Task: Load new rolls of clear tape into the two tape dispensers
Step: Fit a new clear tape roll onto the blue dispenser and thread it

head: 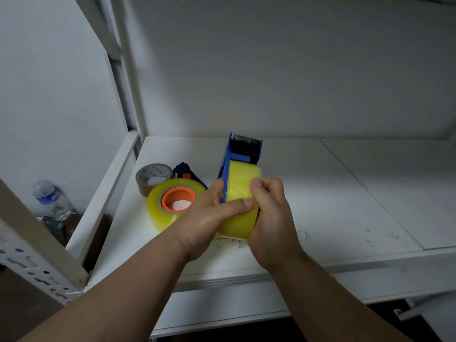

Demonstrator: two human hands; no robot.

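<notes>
A blue tape dispenser (243, 150) stands over the white shelf with its toothed blade pointing away from me. A yellowish clear tape roll (243, 183) sits in it. My left hand (209, 215) grips the dispenser's left side, thumb laid across the roll. My right hand (269, 218) wraps the roll from the right, thumb pressing on its face. To the left a second clear roll (158, 208) with an orange core lies flat. Behind it, partly hidden, lies the second blue dispenser (186, 170).
A brown tape roll (153, 177) stands at the back left of the shelf (345, 206). A water bottle (50, 199) is below left, past the shelf frame. Small debris specks lie near the shelf's front. A metal upright (37, 243) crosses the lower left.
</notes>
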